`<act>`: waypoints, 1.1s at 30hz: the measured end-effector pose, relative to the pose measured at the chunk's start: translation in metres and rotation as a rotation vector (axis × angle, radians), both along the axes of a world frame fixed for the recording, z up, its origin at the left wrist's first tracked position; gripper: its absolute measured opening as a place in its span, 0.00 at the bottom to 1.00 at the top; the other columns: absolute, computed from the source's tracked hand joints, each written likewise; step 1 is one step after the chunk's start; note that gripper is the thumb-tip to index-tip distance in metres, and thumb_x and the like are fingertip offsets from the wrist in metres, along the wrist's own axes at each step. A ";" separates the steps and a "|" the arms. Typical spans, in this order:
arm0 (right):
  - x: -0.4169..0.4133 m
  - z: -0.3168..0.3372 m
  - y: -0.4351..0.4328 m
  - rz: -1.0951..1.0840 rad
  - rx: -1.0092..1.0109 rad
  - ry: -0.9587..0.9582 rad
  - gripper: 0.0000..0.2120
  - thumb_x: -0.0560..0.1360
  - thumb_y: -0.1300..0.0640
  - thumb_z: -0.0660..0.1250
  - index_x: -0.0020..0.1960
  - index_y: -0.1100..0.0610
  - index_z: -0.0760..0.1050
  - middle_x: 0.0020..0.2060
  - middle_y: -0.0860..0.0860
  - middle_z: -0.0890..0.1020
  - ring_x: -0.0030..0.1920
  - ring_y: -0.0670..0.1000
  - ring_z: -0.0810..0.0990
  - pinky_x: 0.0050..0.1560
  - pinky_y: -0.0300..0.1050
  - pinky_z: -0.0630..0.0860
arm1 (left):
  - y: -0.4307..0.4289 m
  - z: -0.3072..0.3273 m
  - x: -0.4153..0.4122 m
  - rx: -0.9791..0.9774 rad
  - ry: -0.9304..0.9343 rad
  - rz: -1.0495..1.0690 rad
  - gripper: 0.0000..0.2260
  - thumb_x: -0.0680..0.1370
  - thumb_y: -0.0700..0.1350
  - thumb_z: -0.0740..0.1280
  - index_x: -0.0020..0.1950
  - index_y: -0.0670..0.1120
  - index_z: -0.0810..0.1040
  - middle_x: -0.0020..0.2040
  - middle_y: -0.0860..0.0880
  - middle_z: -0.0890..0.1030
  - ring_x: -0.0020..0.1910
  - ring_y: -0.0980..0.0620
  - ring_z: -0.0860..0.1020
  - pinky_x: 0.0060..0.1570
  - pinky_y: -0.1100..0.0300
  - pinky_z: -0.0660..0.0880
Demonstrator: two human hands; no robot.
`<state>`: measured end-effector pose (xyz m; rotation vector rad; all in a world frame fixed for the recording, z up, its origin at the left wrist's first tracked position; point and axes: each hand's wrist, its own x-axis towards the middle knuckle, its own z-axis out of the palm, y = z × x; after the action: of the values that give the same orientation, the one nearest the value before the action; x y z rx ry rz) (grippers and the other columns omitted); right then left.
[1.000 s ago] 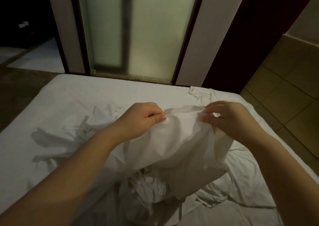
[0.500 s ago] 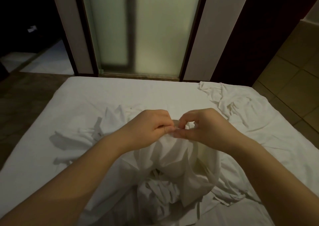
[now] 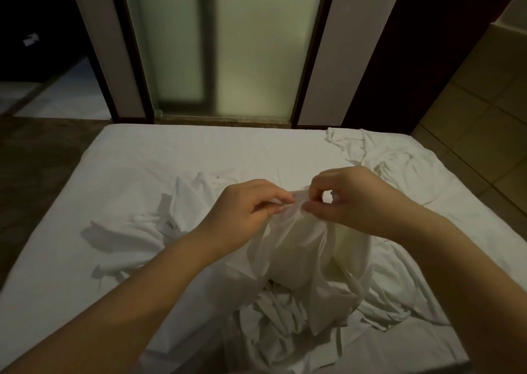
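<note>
White cloth [image 3: 299,248]: held up over the middle of the bed [image 3: 171,156] — bottom part bunched up on it.
Left hand [image 3: 245,205]: fingers curled, pinching the cloth's top edge.
Right hand [image 3: 350,199]: fingers pinching the same edge, just beside.
Other cloth [image 3: 385,156]: crumpled at the bed's far right corner.
Glass door [image 3: 228,45]: past the bed's far end.

One head-worn wide-angle camera looks forward and down across the bed [image 3: 171,159], close above the left hand [image 3: 251,211] and right hand [image 3: 356,199], facing the frosted glass door [image 3: 256,45] beyond the far edge.
</note>
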<state>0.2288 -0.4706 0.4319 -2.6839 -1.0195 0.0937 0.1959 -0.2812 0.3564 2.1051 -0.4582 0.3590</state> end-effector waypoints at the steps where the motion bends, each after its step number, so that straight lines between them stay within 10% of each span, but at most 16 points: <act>1: -0.001 0.002 0.001 -0.001 -0.018 -0.012 0.06 0.74 0.49 0.67 0.40 0.49 0.74 0.36 0.41 0.76 0.35 0.42 0.75 0.36 0.31 0.69 | 0.003 0.001 0.001 -0.006 0.019 -0.004 0.08 0.76 0.40 0.67 0.52 0.50 0.82 0.46 0.64 0.77 0.50 0.63 0.76 0.50 0.74 0.72; 10: -0.010 -0.001 0.011 -0.047 -0.044 -0.200 0.08 0.77 0.51 0.64 0.43 0.55 0.77 0.39 0.49 0.78 0.33 0.48 0.75 0.36 0.43 0.73 | 0.018 -0.008 0.012 0.303 -0.120 -0.015 0.07 0.77 0.42 0.66 0.52 0.47 0.82 0.45 0.54 0.77 0.42 0.57 0.76 0.45 0.76 0.68; 19: -0.014 0.001 0.006 -0.217 -0.022 -0.149 0.08 0.76 0.51 0.65 0.46 0.55 0.77 0.42 0.49 0.78 0.40 0.50 0.78 0.42 0.44 0.76 | -0.010 -0.025 0.003 0.114 -0.112 0.031 0.17 0.75 0.57 0.62 0.44 0.44 0.80 0.40 0.53 0.78 0.37 0.58 0.74 0.39 0.72 0.73; 26: -0.015 0.001 0.004 -0.258 -0.049 -0.143 0.09 0.77 0.49 0.63 0.48 0.54 0.78 0.44 0.49 0.78 0.41 0.49 0.77 0.43 0.42 0.75 | -0.025 -0.034 -0.001 0.235 -0.202 0.176 0.10 0.70 0.41 0.75 0.33 0.44 0.75 0.30 0.52 0.71 0.27 0.57 0.65 0.33 0.77 0.57; 33: -0.015 -0.001 -0.006 -0.257 -0.042 -0.148 0.10 0.77 0.49 0.63 0.49 0.55 0.78 0.46 0.49 0.79 0.40 0.49 0.77 0.44 0.45 0.77 | -0.017 -0.034 0.003 0.283 -0.343 0.188 0.15 0.76 0.44 0.59 0.40 0.38 0.82 0.37 0.44 0.82 0.34 0.48 0.79 0.40 0.62 0.74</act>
<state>0.2136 -0.4770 0.4304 -2.8686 -0.7085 -0.1365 0.1987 -0.2983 0.3229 2.3780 -0.5359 0.8136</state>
